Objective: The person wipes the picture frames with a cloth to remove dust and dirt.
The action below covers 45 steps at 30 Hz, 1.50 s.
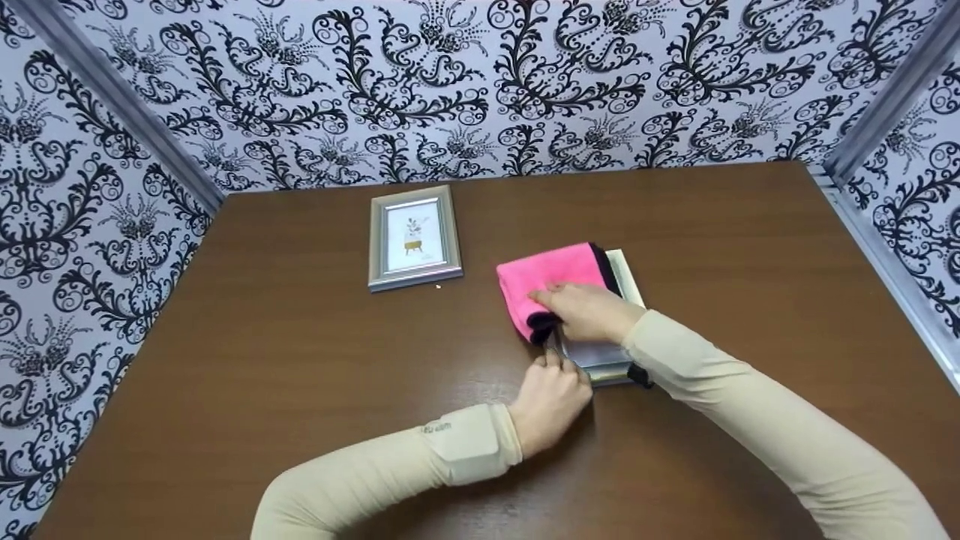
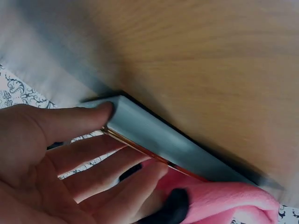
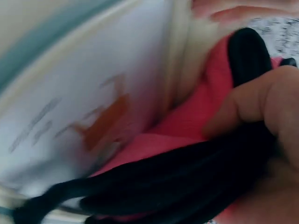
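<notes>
A picture frame [image 1: 628, 279] lies at the right of the table's middle, largely hidden by a folded pink cloth [image 1: 555, 268] with black edging. My left hand [image 1: 553, 403] holds the frame's near left corner; in the left wrist view its thumb presses the frame's grey side [image 2: 159, 137] and the fingers reach round the other face. My right hand [image 1: 592, 311] grips the cloth over the frame, with bunched black edging under the fingers. In the right wrist view the blurred print [image 3: 135, 60], showing an orange-brown stool, appears beside the cloth [image 3: 187, 109].
A second picture frame [image 1: 379, 240], silvery-beige with a plant-on-stool print, lies face up at the back left of the brown table [image 1: 300, 352]. A tiny white speck is near its front edge. Patterned black-and-white walls [image 1: 420, 90] enclose the table's back and sides.
</notes>
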Motion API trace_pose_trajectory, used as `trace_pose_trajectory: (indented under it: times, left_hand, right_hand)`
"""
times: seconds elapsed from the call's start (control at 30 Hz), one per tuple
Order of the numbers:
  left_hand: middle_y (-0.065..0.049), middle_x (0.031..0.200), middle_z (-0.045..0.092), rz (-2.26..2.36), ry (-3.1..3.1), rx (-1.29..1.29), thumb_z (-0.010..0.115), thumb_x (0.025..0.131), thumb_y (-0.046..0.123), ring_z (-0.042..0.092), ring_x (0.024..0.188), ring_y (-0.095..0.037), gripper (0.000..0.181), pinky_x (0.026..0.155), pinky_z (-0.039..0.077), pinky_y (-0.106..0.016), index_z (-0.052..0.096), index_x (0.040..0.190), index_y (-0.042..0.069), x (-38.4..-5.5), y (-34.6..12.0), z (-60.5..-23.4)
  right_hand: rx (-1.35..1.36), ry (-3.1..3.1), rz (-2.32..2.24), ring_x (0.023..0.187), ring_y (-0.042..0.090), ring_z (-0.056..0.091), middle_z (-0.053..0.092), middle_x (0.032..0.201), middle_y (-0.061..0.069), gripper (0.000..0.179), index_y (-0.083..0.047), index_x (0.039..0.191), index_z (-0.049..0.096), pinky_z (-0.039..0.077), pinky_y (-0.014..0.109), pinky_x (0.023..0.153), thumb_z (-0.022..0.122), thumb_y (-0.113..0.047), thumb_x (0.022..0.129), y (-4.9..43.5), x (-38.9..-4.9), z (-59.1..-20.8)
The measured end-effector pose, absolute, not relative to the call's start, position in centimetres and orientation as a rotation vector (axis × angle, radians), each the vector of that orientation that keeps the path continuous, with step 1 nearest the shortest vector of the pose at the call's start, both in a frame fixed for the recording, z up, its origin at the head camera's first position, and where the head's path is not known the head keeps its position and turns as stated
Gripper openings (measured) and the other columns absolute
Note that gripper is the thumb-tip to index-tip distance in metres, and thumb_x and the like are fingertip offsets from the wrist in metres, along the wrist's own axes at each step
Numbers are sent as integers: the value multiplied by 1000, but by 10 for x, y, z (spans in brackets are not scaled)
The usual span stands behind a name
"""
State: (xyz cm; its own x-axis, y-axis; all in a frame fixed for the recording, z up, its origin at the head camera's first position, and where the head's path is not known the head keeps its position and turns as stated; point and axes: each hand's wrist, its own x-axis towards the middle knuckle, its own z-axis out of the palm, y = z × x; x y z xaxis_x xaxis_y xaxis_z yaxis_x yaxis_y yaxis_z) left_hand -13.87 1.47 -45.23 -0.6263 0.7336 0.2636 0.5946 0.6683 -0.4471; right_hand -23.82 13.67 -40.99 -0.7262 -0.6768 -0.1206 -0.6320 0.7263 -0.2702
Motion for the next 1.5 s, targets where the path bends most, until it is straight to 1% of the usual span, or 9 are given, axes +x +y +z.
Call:
trace_pose_trajectory:
  times: [0.13, 0.23, 0.43, 0.6, 0.9, 1.03, 1.13, 1.37, 1.5]
  left_hand:
    - [-2, 76, 65, 479, -2447, -1031, 67, 80, 19, 59, 72, -17, 11, 51, 44, -23, 76, 86, 17, -137, 17, -455]
    - [-2, 75, 65, 491, -2443, -1053, 67, 81, 20, 61, 72, -17, 10, 50, 45, -23, 76, 83, 21, -137, 17, -455]
    - [-2, 74, 67, 463, -2474, -1106, 70, 79, 18, 63, 69, -13, 10, 45, 47, -22, 76, 78, 25, -138, 19, -450]
    - [-3, 78, 69, 468, -2472, -1135, 71, 78, 16, 64, 74, -14, 10, 47, 50, -22, 76, 79, 24, -140, 13, -449]
    - [-1, 74, 68, 505, -2463, -1023, 67, 80, 11, 60, 65, -10, 11, 47, 49, -21, 77, 82, 16, -148, -5, -452]
    - [-9, 82, 71, 601, -2438, -959, 59, 85, 11, 68, 75, -16, 18, 57, 54, -22, 76, 90, 7, -151, -4, -454]
    - [-10, 83, 71, 613, -2457, -969, 59, 85, 10, 68, 80, -22, 19, 59, 55, -25, 77, 90, 8, -152, -1, -453]
    - [-4, 80, 71, 623, -2519, -994, 60, 85, 12, 67, 76, -23, 18, 58, 55, -28, 77, 89, 16, -155, 1, -450]
    - [-7, 82, 71, 627, -2515, -987, 61, 85, 12, 68, 79, -24, 17, 59, 56, -28, 77, 91, 15, -154, 0, -452]
  right_hand:
    - [-1060, 2714, -305, 120, 41, 51, 53, 129, 31, 58, 3, 138, 47, 42, 50, 98, 60, 3, 82, 133, -228, -408]
    - [-1037, 2752, -250, 125, 45, 45, 45, 133, 35, 57, 2, 141, 44, 40, 52, 101, 60, 0, 86, 126, -231, -413]
    - [-958, 2810, -162, 134, 47, 30, 31, 144, 35, 53, -1, 145, 40, 31, 56, 106, 55, -5, 94, 119, -256, -418]
    - [-853, 2821, -101, 138, 45, 24, 27, 149, 30, 56, -3, 144, 41, 25, 58, 108, 56, 2, 91, 127, -279, -417]
    - [-808, 2877, -181, 123, 45, 46, 50, 133, 28, 47, -1, 133, 54, 37, 56, 101, 61, -1, 86, 154, -297, -413]
    - [-857, 2888, -308, 105, 40, 59, 63, 108, 21, 29, 0, 109, 62, 45, 52, 94, 62, 6, 81, 164, -303, -414]
    - [-880, 2855, -389, 95, 34, 60, 64, 95, 14, 21, -4, 98, 63, 47, 48, 90, 61, 8, 81, 171, -305, -413]
    - [-907, 2793, -332, 98, 32, 59, 66, 101, 12, 27, -9, 107, 67, 46, 49, 92, 64, 3, 83, 173, -309, -408]
    - [-990, 2741, -254, 95, 30, 61, 67, 95, 9, 20, -12, 102, 69, 47, 48, 90, 67, -3, 84, 161, -307, -404]
